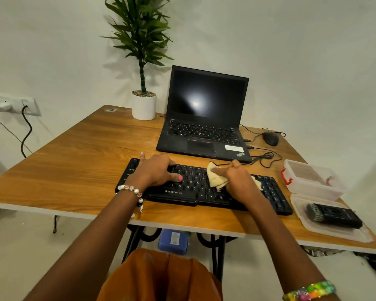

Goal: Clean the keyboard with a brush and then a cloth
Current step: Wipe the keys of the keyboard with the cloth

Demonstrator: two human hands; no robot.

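A black plastic keyboard point(204, 190) lay across the near middle of the wooden bench point(78, 161), just in front of an open black laptop point(204, 118) with a dark screen. The left hand point(155, 170) rested on the keyboard's left half, fingers spread and relaxed over the keys. The right hand point(240, 178) was clamped on a folded cream cloth point(215, 178), pressing it to the keys near the keyboard's middle. At the near right, a black brush with grey bristles point(332, 215) lay in a clear plastic lid point(308, 224), with a clear plastic box with red clips point(313, 179) just beyond it. A black wired mouse point(270, 138) sat far right, a white potted green plant point(143, 105) far left of the laptop.
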